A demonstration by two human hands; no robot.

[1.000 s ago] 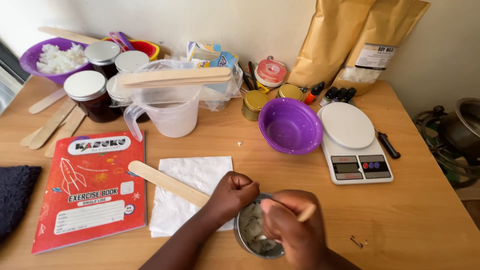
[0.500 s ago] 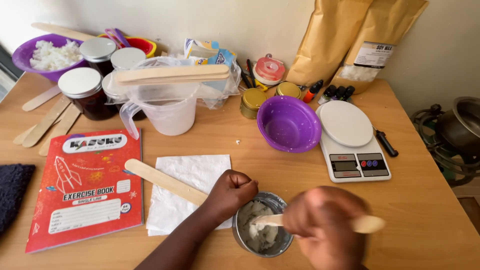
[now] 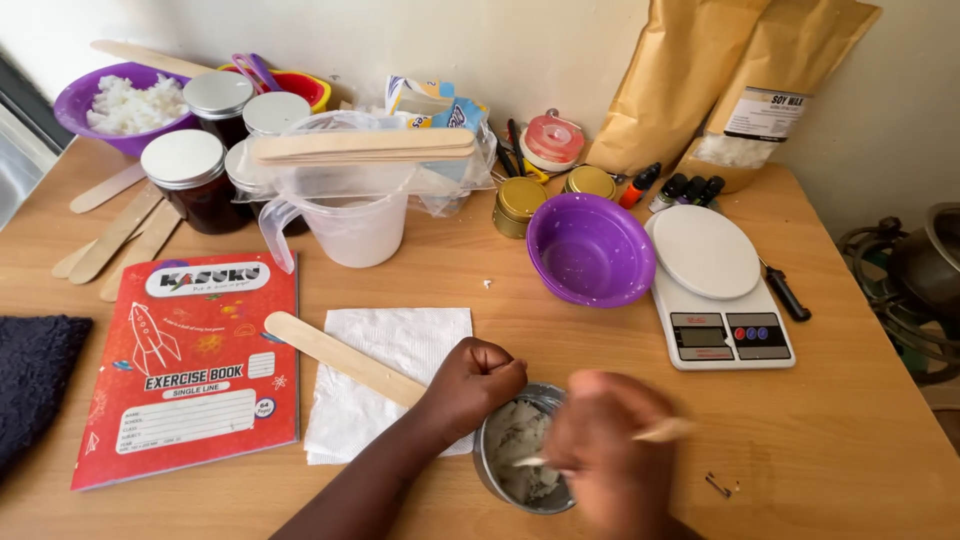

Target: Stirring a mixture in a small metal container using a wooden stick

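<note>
Pale, flaky wax fills a small metal tin (image 3: 522,448) at the near edge of a wooden table (image 3: 860,420), seen from the head camera. The left hand (image 3: 478,385) is curled into a fist against the tin's far-left rim, bracing it; whether its fingers actually pinch the rim cannot be told. The right hand (image 3: 612,462), blurred by motion, is closed around a thin wooden stick (image 3: 655,432) whose tip reaches into the wax.

Judged from this frame, the stirring goes best with the tin held firmly down, the stick kept low and inside the wall, and short strokes, so that no flakes spill over the rim.

Just left of the bracing fist, a flat wooden spatula (image 3: 340,355) lies across a white paper napkin (image 3: 385,385); further left is a red exercise book (image 3: 190,365). Beyond the hands stand a purple bowl (image 3: 590,250), a white kitchen scale (image 3: 720,290) and a clear plastic jug (image 3: 350,220) with sticks laid over its top. Jars, small gold tins and two brown paper bags line the pale wall behind, and daylight falls across the surface. A dark metal stand sits off the table's right end.
</note>
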